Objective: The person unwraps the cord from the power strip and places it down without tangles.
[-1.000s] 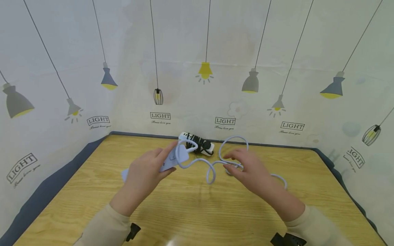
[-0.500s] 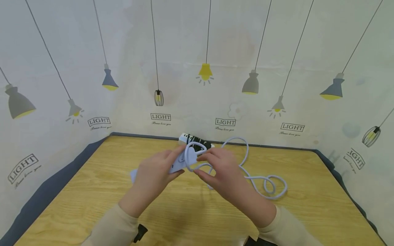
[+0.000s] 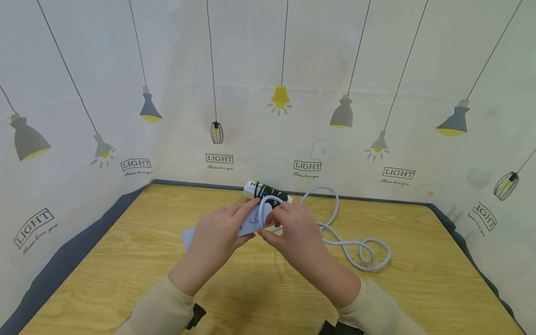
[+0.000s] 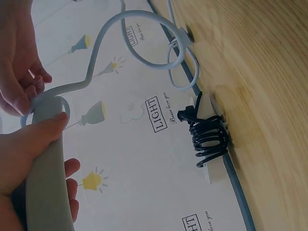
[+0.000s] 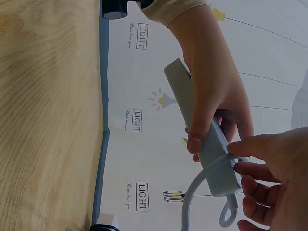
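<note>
My left hand (image 3: 219, 229) grips a pale blue power strip (image 3: 250, 224) and holds it above the wooden table (image 3: 268, 293). My right hand (image 3: 288, 223) pinches the strip's pale blue cable (image 3: 356, 245) right at the strip's far end, where a loop of cable lies round it. The rest of the cable trails to the right and lies in loose coils on the table. In the left wrist view my left thumb (image 4: 36, 137) presses on the strip (image 4: 45, 192). In the right wrist view the cable (image 5: 195, 190) curls round the strip (image 5: 190, 103) beside my right fingers (image 5: 269, 147).
A white power strip wound with a black cord (image 3: 267, 191) lies at the table's back edge, just beyond my hands. Lamp-patterned sheets wall in the table on three sides. A dark blue border (image 3: 63, 260) runs along the table's edges.
My right hand has moved left from the cable over the table to the strip's end, bringing cable with it. The loose cable now lies in coils further right.
</note>
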`<state>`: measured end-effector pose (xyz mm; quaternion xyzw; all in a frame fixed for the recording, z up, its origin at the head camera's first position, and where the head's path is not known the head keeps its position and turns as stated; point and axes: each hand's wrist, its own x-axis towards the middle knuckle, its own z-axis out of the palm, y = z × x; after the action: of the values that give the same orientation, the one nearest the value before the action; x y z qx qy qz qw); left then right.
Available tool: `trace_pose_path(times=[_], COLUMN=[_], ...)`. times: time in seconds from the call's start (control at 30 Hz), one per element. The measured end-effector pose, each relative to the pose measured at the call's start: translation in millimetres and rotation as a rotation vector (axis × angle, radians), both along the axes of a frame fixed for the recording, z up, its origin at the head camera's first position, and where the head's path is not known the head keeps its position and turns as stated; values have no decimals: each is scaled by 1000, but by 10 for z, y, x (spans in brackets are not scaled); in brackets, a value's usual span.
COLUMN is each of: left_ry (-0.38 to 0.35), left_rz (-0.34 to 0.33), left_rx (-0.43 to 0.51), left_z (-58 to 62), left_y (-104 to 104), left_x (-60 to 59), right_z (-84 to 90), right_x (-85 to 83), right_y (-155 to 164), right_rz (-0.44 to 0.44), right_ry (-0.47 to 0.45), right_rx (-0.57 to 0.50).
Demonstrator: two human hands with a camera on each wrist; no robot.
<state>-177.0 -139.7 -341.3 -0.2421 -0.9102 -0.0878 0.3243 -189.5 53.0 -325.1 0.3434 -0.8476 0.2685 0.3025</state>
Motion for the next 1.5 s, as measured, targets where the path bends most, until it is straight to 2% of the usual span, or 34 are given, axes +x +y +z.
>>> trace_pose_path(times=[0.23,0.53,0.8,1.07,1.23,1.5], left_ry=[12,8,27,11,32,71], left_rz=[-4,7,-4,-12,-32,-63], left_rx=[-16,-15,-10,-1,3,3], left_z=[-7,-29,-42,-42,-51,-60], left_y=[4,-38,-73,-93,-103,-126], left_x=[-5,-25,-8,27,51,61], right_z=[12,76,132,149,133,68], right_x=[5,-7,-54,-111,-176,-264], right_y=[18,190,358,548,663,776], right_rz=[46,44,2,-87,-118,-162], right_ry=[-50,-44,-108,-187,-202,-326], right_rx=[-9,-23,-35,-30,-30,-45])
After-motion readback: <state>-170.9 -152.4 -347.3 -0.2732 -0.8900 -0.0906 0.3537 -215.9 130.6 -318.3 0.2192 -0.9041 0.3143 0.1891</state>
